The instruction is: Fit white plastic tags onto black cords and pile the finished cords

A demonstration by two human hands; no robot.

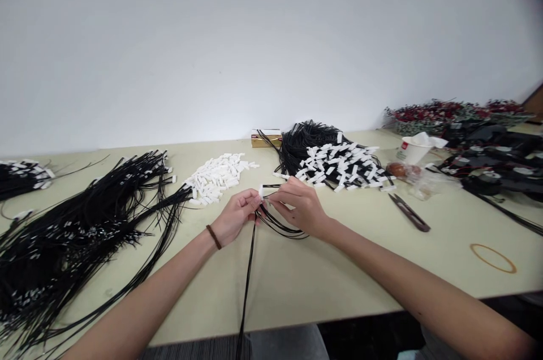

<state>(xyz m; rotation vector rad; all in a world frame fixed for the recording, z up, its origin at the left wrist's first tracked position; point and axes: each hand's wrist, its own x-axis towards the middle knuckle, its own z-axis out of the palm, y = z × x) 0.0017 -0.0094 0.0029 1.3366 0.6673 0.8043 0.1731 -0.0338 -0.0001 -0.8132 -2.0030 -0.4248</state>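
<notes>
Near the middle of the table, my left hand (238,214) is closed on a small white connector (261,191) and black wires below it. My right hand (299,206) is pinched just right of the connector, on thin black wires (282,228) that loop beneath it. More black strands (248,275) hang down from my left hand past the table's front edge. Behind my left hand lies a heap of loose white connectors (218,176). Beyond my right hand is a coiled black wire bundle (311,137) with many white connectors (343,165) on its ends.
Large black wire bundles (97,218) cover the left of the table (339,292). At the right are snips (409,213), a paper cup (412,151), a yellow ring (493,258), a plastic bag (428,183) and dark wired parts (496,156). A small box (266,138) stands by the wall.
</notes>
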